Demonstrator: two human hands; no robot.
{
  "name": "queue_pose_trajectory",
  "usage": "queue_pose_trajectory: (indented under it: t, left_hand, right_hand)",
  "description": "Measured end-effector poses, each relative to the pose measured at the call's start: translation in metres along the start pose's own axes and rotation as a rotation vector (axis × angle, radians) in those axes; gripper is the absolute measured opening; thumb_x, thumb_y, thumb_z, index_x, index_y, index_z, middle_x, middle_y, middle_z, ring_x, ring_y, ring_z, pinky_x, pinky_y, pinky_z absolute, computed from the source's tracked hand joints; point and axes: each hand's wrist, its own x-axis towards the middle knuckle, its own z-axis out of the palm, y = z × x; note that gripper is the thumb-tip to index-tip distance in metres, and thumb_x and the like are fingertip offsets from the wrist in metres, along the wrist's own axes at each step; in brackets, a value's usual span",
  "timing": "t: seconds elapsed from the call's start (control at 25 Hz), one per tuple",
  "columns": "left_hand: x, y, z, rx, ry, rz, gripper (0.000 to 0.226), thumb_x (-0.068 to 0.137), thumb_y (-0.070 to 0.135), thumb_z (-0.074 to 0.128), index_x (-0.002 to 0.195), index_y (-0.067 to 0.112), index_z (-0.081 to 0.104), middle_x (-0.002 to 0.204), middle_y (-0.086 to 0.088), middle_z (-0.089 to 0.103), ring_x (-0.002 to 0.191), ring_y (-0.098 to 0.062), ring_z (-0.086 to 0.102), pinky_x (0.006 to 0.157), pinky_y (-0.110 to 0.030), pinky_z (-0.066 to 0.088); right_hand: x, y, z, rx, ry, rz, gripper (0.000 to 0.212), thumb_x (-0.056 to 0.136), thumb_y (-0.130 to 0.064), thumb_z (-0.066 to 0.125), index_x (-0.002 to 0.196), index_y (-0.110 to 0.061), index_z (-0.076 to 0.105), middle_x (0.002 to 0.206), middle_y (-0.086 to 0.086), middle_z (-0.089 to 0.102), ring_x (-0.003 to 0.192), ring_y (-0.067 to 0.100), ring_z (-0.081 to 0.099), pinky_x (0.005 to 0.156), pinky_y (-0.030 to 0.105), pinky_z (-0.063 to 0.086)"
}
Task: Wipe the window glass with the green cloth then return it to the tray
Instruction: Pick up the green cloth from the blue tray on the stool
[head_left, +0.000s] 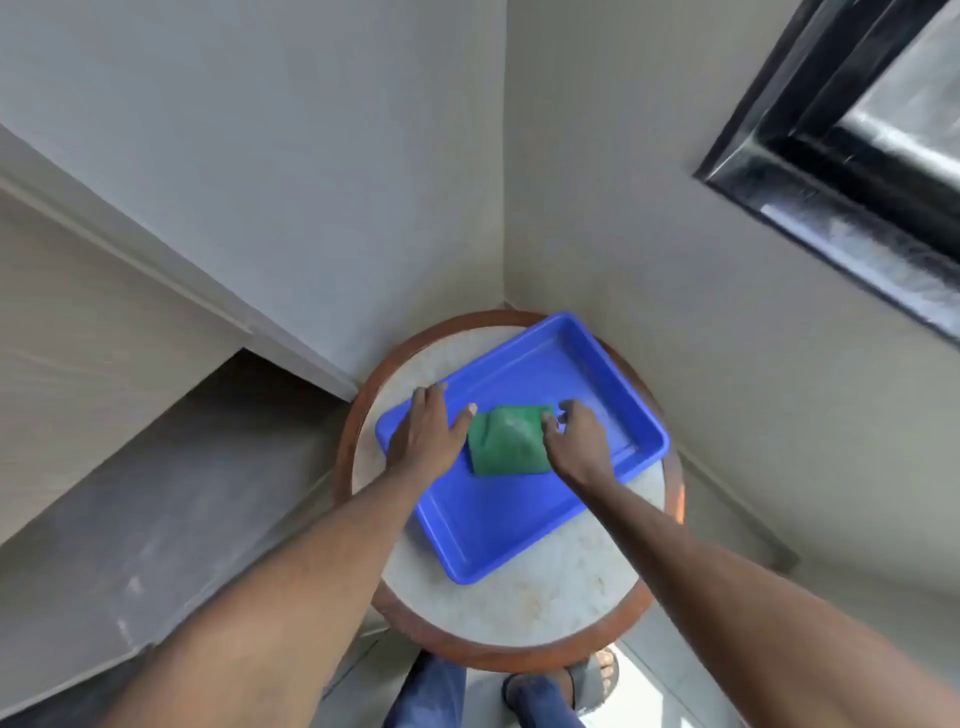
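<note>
A folded green cloth (506, 439) lies flat in the middle of a blue plastic tray (498, 530). My left hand (427, 428) rests on the tray's left rim, fingers spread, its thumb touching the cloth's left edge. My right hand (576, 439) is on the cloth's right edge with its fingers curled over it. The window (883, 130), with a black frame and wet-looking glass, is set in the wall at the upper right, well above the tray.
The tray sits on a round table (514, 603) with a pale top and a brown rim, pushed into a wall corner. Grey steps (156, 493) run along the left. My feet in sandals (582, 680) show below the table.
</note>
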Motion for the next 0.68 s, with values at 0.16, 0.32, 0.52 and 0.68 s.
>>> queue_pose_trajectory:
  t: [0.16,0.32,0.52,0.68]
  left_hand:
    - [0.043,-0.006,0.065,-0.077,-0.206,-0.370,0.083,0.100,0.079,0.063,0.142,0.007,0.068,0.148,-0.022,0.070,0.136,-0.046,0.069,0.103,-0.048,0.058]
    - [0.064,0.000,0.106,-0.237,-0.161,-0.399,0.073,0.104,0.059,0.073,0.147,0.001,0.059,0.152,-0.026,0.066,0.137,-0.047,0.069,0.103,-0.049,0.059]
    - [0.076,0.050,0.067,-0.561,-0.043,-0.210,0.057,0.112,0.060,0.059,0.123,0.006,0.071,0.120,-0.015,0.079,0.116,-0.037,0.075,0.100,-0.050,0.060]
    - [0.064,0.172,-0.028,-0.770,0.062,0.088,0.061,0.109,0.064,0.058,0.090,0.008,0.069,0.080,-0.007,0.069,0.079,-0.020,0.060,0.077,-0.043,0.052]
  right_hand:
    - [0.043,0.025,0.052,-0.020,-0.042,0.194,0.076,0.098,-0.052,0.080,0.139,0.008,0.058,0.143,0.032,0.065,0.135,0.048,0.063,0.108,0.050,0.052]
    - [0.066,0.042,0.081,0.132,-0.051,0.266,0.059,0.093,-0.042,0.089,0.131,-0.002,0.069,0.135,0.023,0.075,0.125,0.041,0.073,0.104,0.050,0.061]
    - [0.069,0.014,0.026,0.852,-0.186,0.276,0.022,0.105,-0.037,0.076,0.115,-0.018,0.081,0.127,0.011,0.085,0.096,0.019,0.083,0.080,0.033,0.066]
    - [0.043,-0.064,-0.106,1.095,-0.111,0.108,0.035,0.101,-0.040,0.077,0.124,-0.013,0.081,0.120,0.012,0.087,0.108,0.029,0.083,0.094,0.044,0.066]
